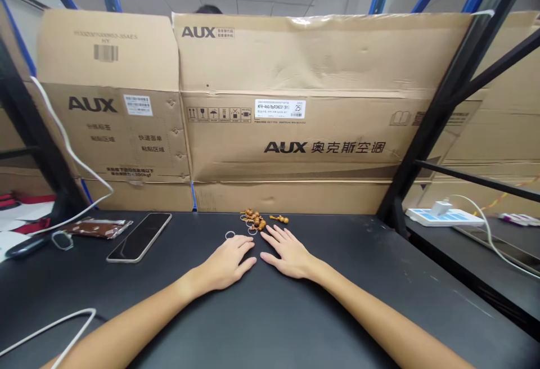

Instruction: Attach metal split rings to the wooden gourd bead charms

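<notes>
Both of my hands rest on the dark tabletop (pixel 270 324), close together near its middle. My left hand (pixel 230 262) lies palm down with the thumb apart from the fingers, holding nothing. Just beyond its knuckles is a metal split ring (pixel 230 234). My right hand (pixel 289 253) is also flat, its fingers stretched and slightly spread, with nothing in it. Past the fingertips sits a small heap of brown gourd-shaped keychain pendants (pixel 255 221) with cords and rings. A separate gourd pendant (pixel 280 219) lies just beyond my right fingers.
Tall cardboard panels (pixel 287 133) stand along the back edge. At the left lie a phone (pixel 140 238), a brown packet (pixel 99 228) and a white cable (pixel 70 144). Black frame posts rise on both sides; a white power strip (pixel 442 217) is beyond the right one.
</notes>
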Motion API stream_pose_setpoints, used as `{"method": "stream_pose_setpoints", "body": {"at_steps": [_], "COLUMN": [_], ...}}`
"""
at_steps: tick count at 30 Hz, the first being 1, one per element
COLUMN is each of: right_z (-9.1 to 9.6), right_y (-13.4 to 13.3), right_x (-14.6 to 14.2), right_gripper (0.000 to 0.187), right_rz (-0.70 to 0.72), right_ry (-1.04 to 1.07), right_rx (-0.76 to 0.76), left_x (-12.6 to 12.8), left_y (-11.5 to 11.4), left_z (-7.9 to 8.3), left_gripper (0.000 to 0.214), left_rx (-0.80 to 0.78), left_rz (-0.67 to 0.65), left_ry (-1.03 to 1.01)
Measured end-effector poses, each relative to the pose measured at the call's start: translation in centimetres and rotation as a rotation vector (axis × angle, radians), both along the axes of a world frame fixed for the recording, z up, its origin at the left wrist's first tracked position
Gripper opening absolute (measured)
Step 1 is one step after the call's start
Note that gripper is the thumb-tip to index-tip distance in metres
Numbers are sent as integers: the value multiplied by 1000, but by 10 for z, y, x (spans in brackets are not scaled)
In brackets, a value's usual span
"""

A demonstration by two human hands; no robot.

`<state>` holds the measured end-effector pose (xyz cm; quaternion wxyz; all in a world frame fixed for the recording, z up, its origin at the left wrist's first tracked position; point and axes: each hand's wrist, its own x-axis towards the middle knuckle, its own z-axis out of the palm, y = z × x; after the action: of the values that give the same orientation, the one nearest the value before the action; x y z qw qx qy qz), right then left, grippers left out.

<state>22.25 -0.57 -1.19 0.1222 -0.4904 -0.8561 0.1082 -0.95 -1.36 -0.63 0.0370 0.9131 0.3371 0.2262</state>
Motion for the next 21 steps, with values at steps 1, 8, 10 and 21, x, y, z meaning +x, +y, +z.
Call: {"method": "stream_pose_setpoints", "body": {"at_steps": [1,8,10,21], "right_z": [0,0,1,-2], "right_y": [-1,-5,-5,-3], "right_x": [-1,-3,-3,-2], "right_gripper": [68,69,70,69], "right_rz": [-3,-14,-14,-16], "right_ry": [-1,12,11,28], "right_rx": [-3,-11,-16,32], "left_x": [0,0,0,3], "left_y": [0,0,0,0], "left_z": [0,1,1,-1], "left_gripper": [39,38,38,39], "left_rx": [-3,-7,-7,59], "left_rz": [0,1,2,79], "left_ry": [-2,0,4,55]}}
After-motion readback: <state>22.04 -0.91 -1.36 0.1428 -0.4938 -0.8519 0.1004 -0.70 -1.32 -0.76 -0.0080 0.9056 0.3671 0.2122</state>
